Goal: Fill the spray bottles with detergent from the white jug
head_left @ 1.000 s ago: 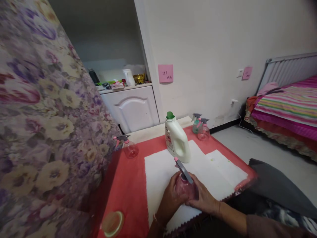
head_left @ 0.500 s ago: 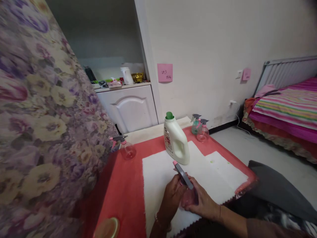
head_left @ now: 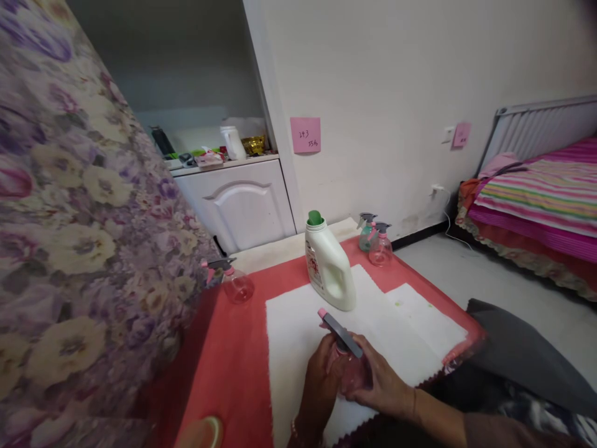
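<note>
A small pink spray bottle [head_left: 349, 364] with a grey trigger head stands on a white cloth [head_left: 298, 330] near the table's front edge. My left hand [head_left: 321, 376] wraps its left side and my right hand [head_left: 380, 382] grips its right side, so both hands close round the bottle's body. A white detergent jug [head_left: 329, 267] with a green cap stands upright just behind it on the same cloth.
The red table [head_left: 242, 348] also carries a pink spray bottle [head_left: 236, 286] at the left and two more spray bottles [head_left: 377, 239] at the back right. A floral curtain [head_left: 79, 236] fills the left. A white cabinet [head_left: 237, 202] and a striped bed [head_left: 536, 199] stand beyond.
The view has shifted slightly to the left. My hands have stayed round the spray bottle, which has turned a little between them.
</note>
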